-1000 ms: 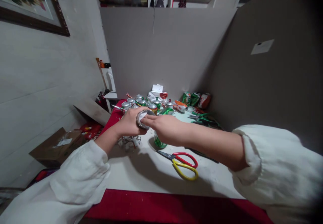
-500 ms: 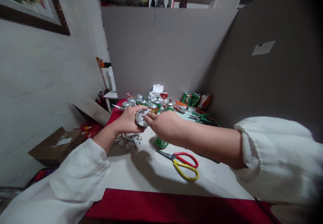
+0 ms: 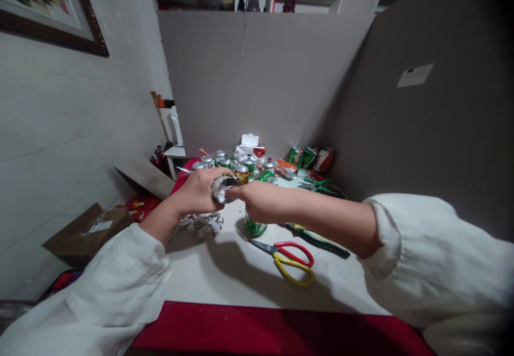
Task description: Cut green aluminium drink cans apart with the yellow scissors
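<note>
My left hand (image 3: pixel 201 191) is wrapped round a cut-open silvery can (image 3: pixel 219 190), its open end turned toward me. My right hand (image 3: pixel 261 201) has a finger reaching into the can's opening, where something whitish shows; its other fingers are curled and partly hidden, and I cannot make out whether they hold anything. Below my right hand a green can (image 3: pixel 256 228) stands on the white tabletop. Nearer to me lie scissors (image 3: pixel 281 254) with one red and one yellow handle. Metal scraps (image 3: pixel 204 224) lie under my left hand.
Several cans (image 3: pixel 225 162) and a wipes pack (image 3: pixel 249 153) stand at the back. Crushed cans (image 3: pixel 309 158) lie back right, near green-handled pliers (image 3: pixel 321 187). Dark green-handled pliers (image 3: pixel 321 242) lie under my right forearm. A cardboard box (image 3: pixel 86 233) is at the left.
The can has tilted so its opening faces me more. My right hand has shifted, with a finger now inside the opening. More of the dark green-handled pliers shows.
</note>
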